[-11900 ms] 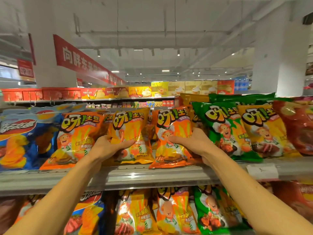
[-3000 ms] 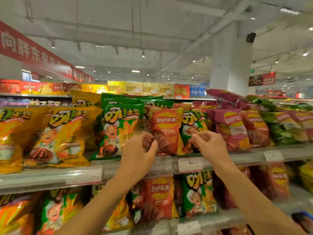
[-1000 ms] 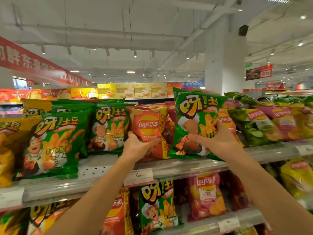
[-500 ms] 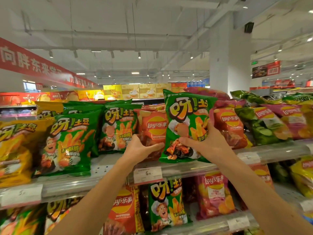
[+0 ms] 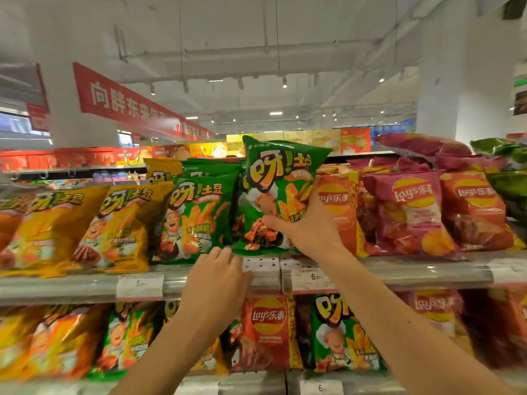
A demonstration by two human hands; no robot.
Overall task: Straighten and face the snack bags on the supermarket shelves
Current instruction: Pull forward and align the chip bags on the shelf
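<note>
the right hand (image 5: 309, 228) grips a puffy green foil snack bag with orange lettering (image 5: 278, 195), thumb across its front and fingers curled behind, holding it upright above the front edge of the grey metal upper shelf (image 5: 413, 270), between another green snack bag standing on the shelf (image 5: 196, 220) and an orange-red crisp bag (image 5: 338, 206). the left hand (image 5: 218, 283) hangs just below, fingers loosely apart, holding nothing. to do this well, i judge the bag should go down flat on its base beside its green match, label square to the aisle, with the free hand steadying the neighbours so none tips.
</note>
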